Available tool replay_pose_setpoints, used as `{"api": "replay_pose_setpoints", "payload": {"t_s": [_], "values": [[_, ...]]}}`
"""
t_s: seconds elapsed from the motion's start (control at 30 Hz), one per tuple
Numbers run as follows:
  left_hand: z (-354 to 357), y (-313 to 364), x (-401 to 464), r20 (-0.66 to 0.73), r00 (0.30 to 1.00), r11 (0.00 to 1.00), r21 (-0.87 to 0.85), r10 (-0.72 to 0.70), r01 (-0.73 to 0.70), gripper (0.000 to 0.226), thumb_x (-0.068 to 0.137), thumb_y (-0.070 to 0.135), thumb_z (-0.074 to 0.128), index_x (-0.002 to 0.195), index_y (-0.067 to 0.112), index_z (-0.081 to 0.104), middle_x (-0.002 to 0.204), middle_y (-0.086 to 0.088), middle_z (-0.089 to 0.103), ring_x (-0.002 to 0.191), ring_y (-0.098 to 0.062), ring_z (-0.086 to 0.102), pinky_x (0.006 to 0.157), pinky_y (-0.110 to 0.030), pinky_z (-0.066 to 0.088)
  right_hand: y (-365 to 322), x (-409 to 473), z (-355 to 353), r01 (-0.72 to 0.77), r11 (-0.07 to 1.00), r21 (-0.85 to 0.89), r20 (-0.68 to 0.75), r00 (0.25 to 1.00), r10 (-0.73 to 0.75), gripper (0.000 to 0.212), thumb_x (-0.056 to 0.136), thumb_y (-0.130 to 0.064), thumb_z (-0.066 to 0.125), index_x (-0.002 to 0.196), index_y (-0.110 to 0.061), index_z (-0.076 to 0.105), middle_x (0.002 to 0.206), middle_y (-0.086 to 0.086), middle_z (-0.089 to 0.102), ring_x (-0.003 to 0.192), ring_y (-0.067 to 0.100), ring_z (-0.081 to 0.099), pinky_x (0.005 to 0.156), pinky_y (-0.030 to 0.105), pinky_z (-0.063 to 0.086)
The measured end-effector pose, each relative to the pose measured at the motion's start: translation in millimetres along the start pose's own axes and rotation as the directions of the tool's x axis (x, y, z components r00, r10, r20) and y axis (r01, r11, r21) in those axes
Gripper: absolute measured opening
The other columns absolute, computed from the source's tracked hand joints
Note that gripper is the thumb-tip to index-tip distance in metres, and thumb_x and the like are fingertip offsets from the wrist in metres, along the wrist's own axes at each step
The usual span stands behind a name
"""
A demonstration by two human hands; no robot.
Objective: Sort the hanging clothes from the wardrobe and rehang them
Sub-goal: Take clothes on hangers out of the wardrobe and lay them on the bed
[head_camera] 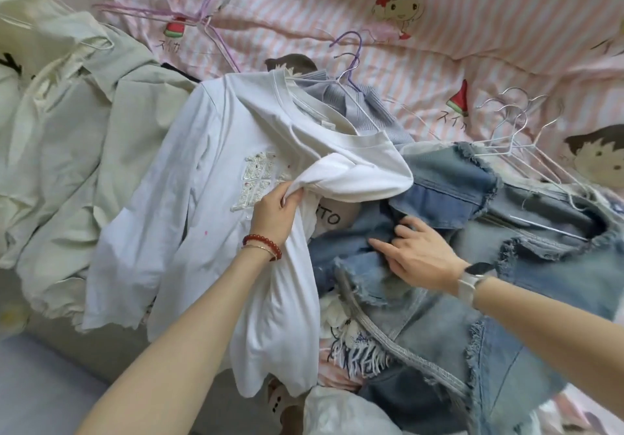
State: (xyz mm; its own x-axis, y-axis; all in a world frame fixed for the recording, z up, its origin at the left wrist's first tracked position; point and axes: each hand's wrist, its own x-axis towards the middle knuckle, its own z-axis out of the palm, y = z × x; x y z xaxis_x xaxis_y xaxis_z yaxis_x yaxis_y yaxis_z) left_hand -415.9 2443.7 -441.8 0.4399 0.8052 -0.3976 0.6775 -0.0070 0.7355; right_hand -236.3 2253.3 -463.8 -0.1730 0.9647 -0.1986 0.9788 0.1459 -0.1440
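Clothes lie heaped on the bed [472, 29]. The left hand [275, 213] grips a bunched fold of the white shirt [209, 151]; just right of it, the right hand [417, 252] presses loose fingers into the denim jacket [449, 326]. Hangers [521, 137] lie beyond the right hand.

Left hand [271, 208]: forearm extended forward, fingers and thumb curled, pinching a bunch of white cloth. Right hand [415, 252]: forearm in from the right, palm down, fingers loosely bent, pressing denim.
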Motion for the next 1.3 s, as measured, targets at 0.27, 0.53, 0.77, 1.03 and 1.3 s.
{"api": "replay_pose_setpoints", "payload": {"t_s": [0.27,0.53,0.77,1.03,1.3], "values": [[22.5,11.7,-2.1,0.057,0.997,0.993,0.115,-0.047,0.041,0.028,0.095,0.033,0.044,0.109,0.018,0.063,0.095,-0.014,0.066,0.091,-0.033,0.058,0.075,-0.034,0.044,-28.3,-18.7,-1.5,-0.084,0.986,0.141,-0.093,0.991,0.098,0.039,0.078,-0.024,0.046,0.111,-0.016,0.065,0.103,0.007,0.065,0.095,0.026,0.059,0.095,0.043,0.037],[24.4,8.0,-5.8,0.081,0.997,0.959,0.284,-0.015,-0.009,0.034,0.096,0.037,0.039,0.127,0.027,0.051,0.103,-0.018,0.065,0.094,-0.038,0.059,0.076,-0.039,0.048,-31.1,-45.0,18.9,0.132,0.990,0.053,0.223,0.965,-0.140,0.045,0.075,-0.042,0.059,0.118,-0.030,0.061,0.078,-0.007,0.061,0.086,0.018,0.061,0.110,0.053,0.020],[71.6,-18.8,-53.6,0.497,0.855,0.655,0.698,-0.150,-0.290,0.068,0.092,0.059,0.023,0.137,0.042,-0.025,0.152,-0.001,-0.024,0.140,-0.028,-0.018,0.108,-0.061,-0.004,-19.8,-49.7,0.0,0.100,0.976,0.191,0.008,0.995,-0.104,0.042,0.084,-0.037,0.047,0.122,-0.022,0.058,0.120,0.004,0.061,0.116,0.024,0.054,0.106,0.047,0.026],[16.5,-0.3,-45.2,0.451,0.892,0.698,0.643,-0.013,-0.315,0.048,0.096,0.039,0.033,0.143,0.031,0.027,0.155,-0.001,0.014,0.143,-0.022,0.001,0.113,-0.049,0.005,-76.1,-3.7,-41.4,-0.274,0.929,0.250,-0.018,0.958,0.287,0.050,0.088,-0.033,0.033,0.132,-0.016,0.050,0.140,0.011,0.046,0.132,0.034,0.038,0.108,0.055,0.020],[-122.9,-71.3,-198.4,-0.243,0.967,0.797,0.566,-0.082,0.210,0.046,0.096,0.030,0.035,0.142,0.024,0.030,0.150,0.001,0.026,0.137,-0.015,0.022,0.113,-0.042,0.012,-193.2,54.4,-87.2,-0.013,0.967,0.253,-0.086,0.996,0.036,0.048,0.088,-0.033,0.033,0.120,-0.009,0.059,0.125,0.012,0.059,0.121,0.035,0.050,0.099,0.059,0.035]]}}
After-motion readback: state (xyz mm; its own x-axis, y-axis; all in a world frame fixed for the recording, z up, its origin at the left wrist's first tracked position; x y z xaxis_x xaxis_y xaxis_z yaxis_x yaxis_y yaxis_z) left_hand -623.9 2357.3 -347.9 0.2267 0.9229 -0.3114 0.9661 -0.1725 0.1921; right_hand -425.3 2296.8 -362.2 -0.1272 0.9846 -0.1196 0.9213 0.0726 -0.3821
